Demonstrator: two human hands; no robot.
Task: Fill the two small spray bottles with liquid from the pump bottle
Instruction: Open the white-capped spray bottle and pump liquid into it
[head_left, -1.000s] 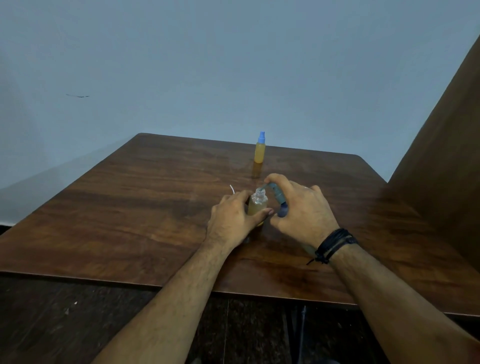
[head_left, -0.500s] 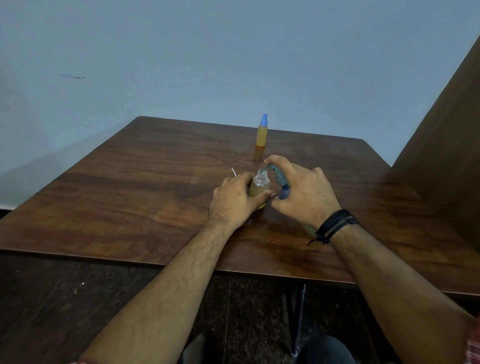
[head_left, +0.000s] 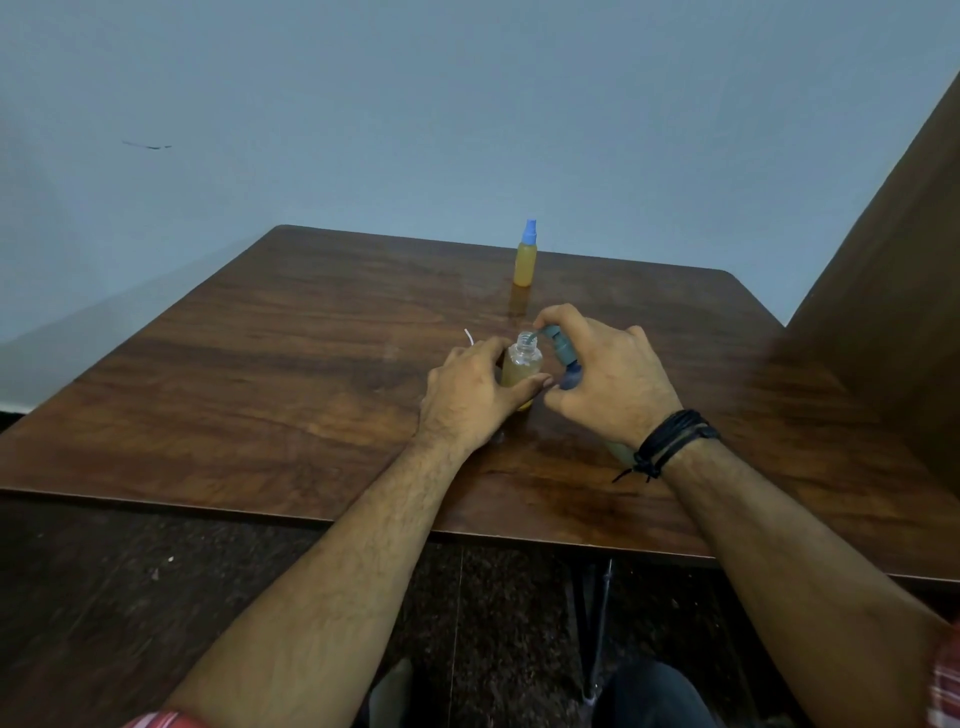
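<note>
An uncapped small clear spray bottle (head_left: 522, 364), partly filled with amber liquid, stands upright on the wooden table (head_left: 291, 374). My left hand (head_left: 467, 397) grips its body. My right hand (head_left: 605, 376) is wrapped around the pump bottle (head_left: 563, 353), whose grey-green pump head sticks out between my fingers with its spout over the open neck of the small bottle. Most of the pump bottle is hidden under my hand. A second small spray bottle (head_left: 525, 257), filled with amber liquid and closed with a blue cap, stands upright farther back.
A thin white tube (head_left: 469, 336) lies on the table just behind my left hand. A tall brown wooden panel (head_left: 893, 291) rises along the table's right side. A pale blue wall stands behind the table. Dark floor shows below the front edge.
Both hands have stayed on their bottles. The pump spout now sits closer over the small bottle's neck. The view has shifted slightly with my head.
</note>
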